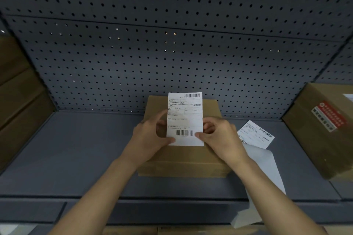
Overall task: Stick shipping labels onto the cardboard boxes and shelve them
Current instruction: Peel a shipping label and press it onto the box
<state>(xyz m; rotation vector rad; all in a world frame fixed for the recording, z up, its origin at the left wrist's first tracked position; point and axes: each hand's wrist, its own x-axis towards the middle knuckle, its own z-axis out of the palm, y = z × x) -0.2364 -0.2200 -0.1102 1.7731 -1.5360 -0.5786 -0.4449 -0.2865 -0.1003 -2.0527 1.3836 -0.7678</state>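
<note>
The left hand [150,137] is pinching the left edge of a white shipping label [185,118], the right hand [219,137] is pinching its right edge, the label being held over a brown cardboard box [181,160] sitting on a grey shelf [76,158], another label [256,134] lying beside the box

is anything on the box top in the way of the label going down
Nothing visible. The left hand and right hand pinch the label by its lower edge over the cardboard box, whose visible top is bare. The spare label and backing paper lie to its right on the shelf.
</note>
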